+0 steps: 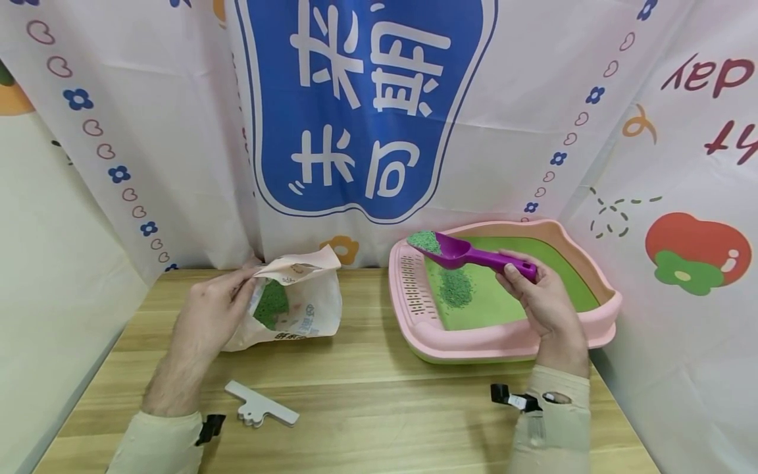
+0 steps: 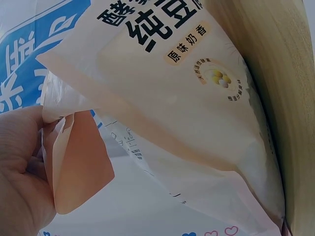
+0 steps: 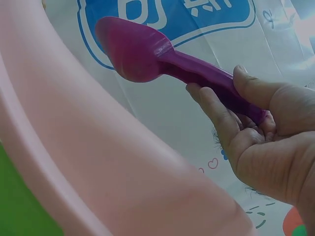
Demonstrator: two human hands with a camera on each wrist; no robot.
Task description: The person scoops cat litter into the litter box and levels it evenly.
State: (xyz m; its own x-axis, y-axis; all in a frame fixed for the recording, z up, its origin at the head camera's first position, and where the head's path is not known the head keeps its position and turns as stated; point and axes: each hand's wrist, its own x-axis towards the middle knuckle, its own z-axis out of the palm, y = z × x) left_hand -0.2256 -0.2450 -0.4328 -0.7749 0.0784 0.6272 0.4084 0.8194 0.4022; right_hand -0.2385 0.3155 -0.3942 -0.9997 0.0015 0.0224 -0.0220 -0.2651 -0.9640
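Note:
In the head view my left hand (image 1: 208,313) pinches the rim of a white printed bag (image 1: 320,304), holding its mouth open. Green litter granules (image 1: 271,304) show inside. The bag's printed front (image 2: 162,93) fills much of the left wrist view. On the right, my right hand (image 1: 549,303) grips a purple scoop (image 1: 454,253) by its handle. Green granules (image 1: 423,241) fill the scoop's bowl, which is raised over the left side of a pink litter tray (image 1: 474,339). A small pile of granules (image 1: 454,288) lies on the tray's green floor. The right wrist view shows the scoop's underside (image 3: 133,51).
A pale grey bag clip (image 1: 260,403) lies on the wooden table (image 1: 367,408), in front of the bag. The tray has a slotted pink ledge (image 1: 414,283) along its left side. Printed white curtains (image 1: 503,99) hang behind the table and at its right.

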